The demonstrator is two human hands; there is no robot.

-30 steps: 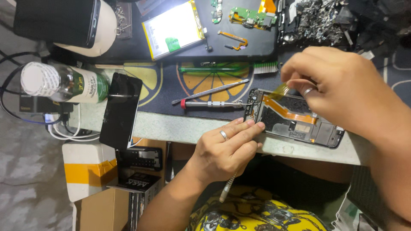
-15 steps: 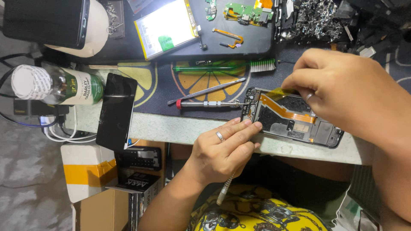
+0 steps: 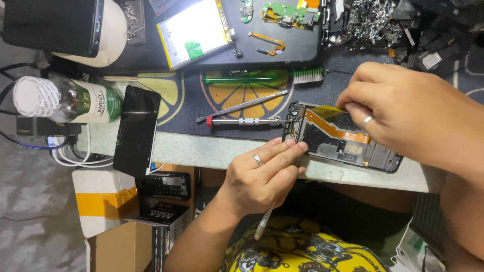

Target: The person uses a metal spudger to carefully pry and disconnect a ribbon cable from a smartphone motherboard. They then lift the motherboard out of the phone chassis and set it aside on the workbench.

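Pale stone workbench (image 3: 212, 149) carrying a dark citrus-printed mat (image 3: 186, 103), black glass phone screen (image 3: 136, 130) overhanging its edge.
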